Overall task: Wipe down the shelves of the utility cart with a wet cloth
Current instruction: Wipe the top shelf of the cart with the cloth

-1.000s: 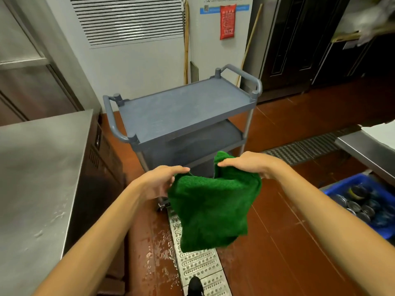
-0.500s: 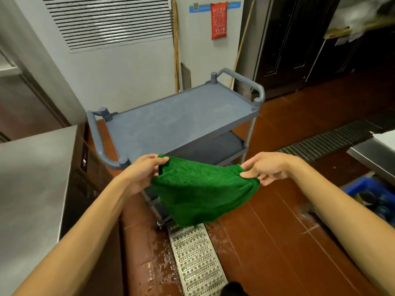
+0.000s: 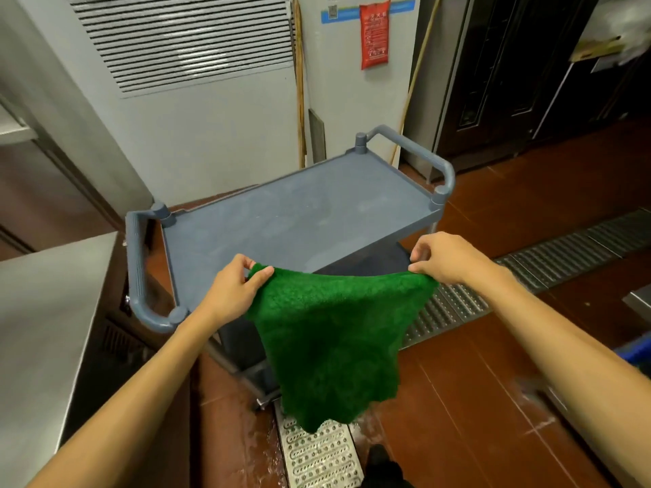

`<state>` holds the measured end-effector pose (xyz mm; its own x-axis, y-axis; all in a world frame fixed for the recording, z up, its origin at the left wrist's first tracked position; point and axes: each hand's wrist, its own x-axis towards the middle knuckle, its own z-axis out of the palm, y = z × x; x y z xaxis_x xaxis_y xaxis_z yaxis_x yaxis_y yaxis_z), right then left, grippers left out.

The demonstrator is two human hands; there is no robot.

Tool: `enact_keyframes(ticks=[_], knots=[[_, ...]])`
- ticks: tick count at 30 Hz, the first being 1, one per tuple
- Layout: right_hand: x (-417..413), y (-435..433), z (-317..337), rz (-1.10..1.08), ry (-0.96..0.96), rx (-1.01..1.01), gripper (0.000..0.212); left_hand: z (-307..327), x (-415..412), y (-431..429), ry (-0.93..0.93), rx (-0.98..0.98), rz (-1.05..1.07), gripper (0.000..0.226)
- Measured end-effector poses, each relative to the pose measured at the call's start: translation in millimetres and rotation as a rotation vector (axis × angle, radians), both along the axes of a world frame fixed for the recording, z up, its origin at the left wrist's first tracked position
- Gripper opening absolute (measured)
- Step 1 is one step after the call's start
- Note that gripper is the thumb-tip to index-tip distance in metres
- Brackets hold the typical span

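A green cloth (image 3: 334, 332) hangs spread between my two hands at the near edge of a grey utility cart (image 3: 299, 213). My left hand (image 3: 232, 287) pinches the cloth's left top corner. My right hand (image 3: 444, 258) pinches the right top corner. The cloth's lower part droops in front of the cart and hides part of its lower shelf (image 3: 380, 265). The cart's top shelf is bare and shows pale smears. Curved handles stand at both ends of the cart.
A steel counter (image 3: 45, 339) runs along my left. A metal floor drain grate (image 3: 317, 456) lies below the cloth, another grate (image 3: 563, 255) to the right. The red floor is wet. Broom handles (image 3: 300, 82) lean on the wall behind the cart.
I have come closer to the cart. My hands have moved apart and stretched the cloth wider, so it now hangs flat against the cart's near edge.
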<state>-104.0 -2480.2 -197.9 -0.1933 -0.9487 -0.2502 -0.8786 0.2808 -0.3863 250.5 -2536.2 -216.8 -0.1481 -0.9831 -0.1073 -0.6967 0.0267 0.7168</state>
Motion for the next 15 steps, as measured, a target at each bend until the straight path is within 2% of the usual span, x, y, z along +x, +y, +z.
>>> enact_keyframes(ticks=[4, 7, 9, 11, 13, 15], knots=[[-23.1, -33.6, 24.7, 0.108, -0.248, -0.004, 0.019, 16.9, -7.0, -33.9, 0.039, 0.124, 0.066, 0.044], [-32.2, -53.2, 46.6, 0.234, -0.309, 0.063, 0.032, 38.1, -11.0, -49.1, 0.111, 0.289, -0.03, 0.053], [-32.8, -66.2, 51.6, 0.326, -0.188, 0.139, 0.046, 48.4, -9.5, -56.1, 0.033, 0.264, -0.172, 0.063], [-27.9, -81.9, 46.2, 0.423, 0.111, 0.156, 0.057, 54.1, -10.4, -62.4, -0.084, 0.212, -0.323, 0.066], [-21.2, -100.3, 37.7, 0.494, 0.299, 0.047, 0.049, 55.6, -12.4, -71.3, -0.253, 0.126, -0.402, 0.054], [-18.2, -118.8, 38.9, 0.526, 0.3, -0.073, 0.036, 56.5, -12.4, -83.3, -0.397, -0.026, -0.395, 0.036]])
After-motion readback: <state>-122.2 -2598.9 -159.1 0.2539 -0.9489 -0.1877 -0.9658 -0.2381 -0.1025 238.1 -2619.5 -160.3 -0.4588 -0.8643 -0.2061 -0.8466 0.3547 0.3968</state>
